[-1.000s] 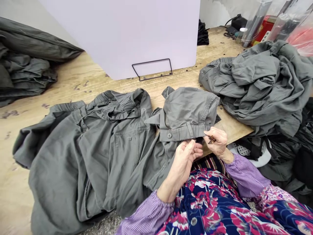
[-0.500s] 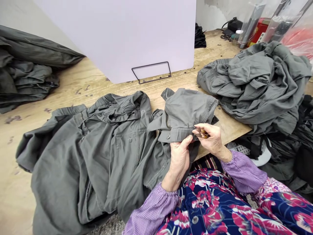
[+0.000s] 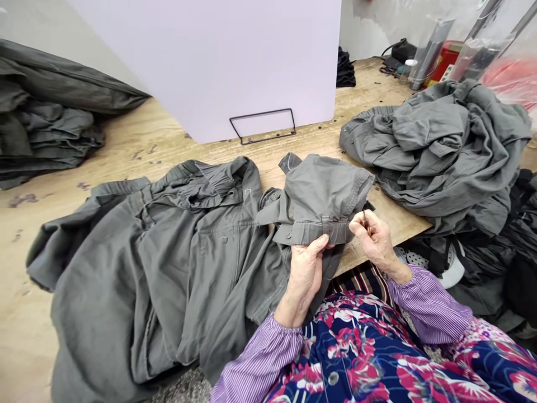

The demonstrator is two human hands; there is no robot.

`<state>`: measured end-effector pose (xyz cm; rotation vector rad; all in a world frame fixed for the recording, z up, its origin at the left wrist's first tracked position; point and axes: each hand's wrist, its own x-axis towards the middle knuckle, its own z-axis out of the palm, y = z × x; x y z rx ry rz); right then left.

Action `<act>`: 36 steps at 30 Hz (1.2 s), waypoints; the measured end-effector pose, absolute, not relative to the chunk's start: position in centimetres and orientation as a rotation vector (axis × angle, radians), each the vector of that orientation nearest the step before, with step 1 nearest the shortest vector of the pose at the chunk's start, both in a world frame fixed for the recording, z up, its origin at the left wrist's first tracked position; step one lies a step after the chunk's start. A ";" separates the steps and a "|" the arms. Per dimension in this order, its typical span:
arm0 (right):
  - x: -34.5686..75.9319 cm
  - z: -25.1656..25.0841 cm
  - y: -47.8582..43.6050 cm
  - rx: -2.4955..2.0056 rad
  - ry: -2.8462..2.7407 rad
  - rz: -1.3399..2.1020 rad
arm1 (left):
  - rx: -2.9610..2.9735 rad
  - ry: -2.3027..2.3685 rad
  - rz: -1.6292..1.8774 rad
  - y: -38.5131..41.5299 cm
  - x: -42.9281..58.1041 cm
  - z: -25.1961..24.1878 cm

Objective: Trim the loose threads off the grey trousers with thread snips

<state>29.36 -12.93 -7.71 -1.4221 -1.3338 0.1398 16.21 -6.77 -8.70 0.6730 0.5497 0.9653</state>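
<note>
Head cam view here, going across from the left. Far left, a heap of dark grey garments (image 3: 46, 117) sits on a wooden table (image 3: 126, 131) with some dark stains on it. Next is a big rumpled grey cotton garment (image 3: 138, 274), spread out and running from the lower left up toward the hands. Near the hands there's a folded-up part ending in a buttoned band (image 3: 312, 233); can't really tell if that's a cuff or a waistband. One button (image 3: 288, 235) shows at its left end.

That band lies just ahead of the hands, its long axis running roughly left to right across the view. The left hand (image 3: 304, 280) is the nearer one to most of it, with the thumb pressed up under the lower edge, so it's gripping the cloth. The right hand (image 3: 375, 240) is up at the band's right end, and I can't tell if it's touching. Its fingertips (image 3: 356, 221) pinch a small brownish bit (image 3: 366, 223), too tiny to make out. So the hands are apart, but only just.

Behind all that stand a white board (image 3: 201, 56) and a black wire stand (image 3: 262, 126). Over on the right is a crumpled pile of grey garments (image 3: 436, 157), with clear plastic bags (image 3: 474, 56) past it.
</note>
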 end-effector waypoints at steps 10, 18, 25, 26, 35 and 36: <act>30.0 -8.0 -12.2 -1.567 -1.837 -0.570 | 0.613 0.545 0.926 -6.8 16.2 -9.0; 30.3 -7.6 -12.1 -1.582 -1.786 -0.551 | 0.605 0.553 0.957 -6.8 16.2 -9.2; 30.6 -8.1 -12.7 -1.563 -1.895 -0.605 | 0.580 0.547 0.927 -6.5 16.1 -9.3; 30.6 -8.2 -12.7 -1.577 -1.905 -0.618 | 0.572 0.549 0.926 -6.5 16.1 -9.3; 29.8 -7.8 -11.5 -1.571 -1.887 -0.538 | 0.525 0.563 0.918 -6.3 16.0 -9.2; 29.9 -7.8 -11.5 -1.545 -1.860 -0.519 | 0.521 0.570 0.924 -6.2 15.8 -9.0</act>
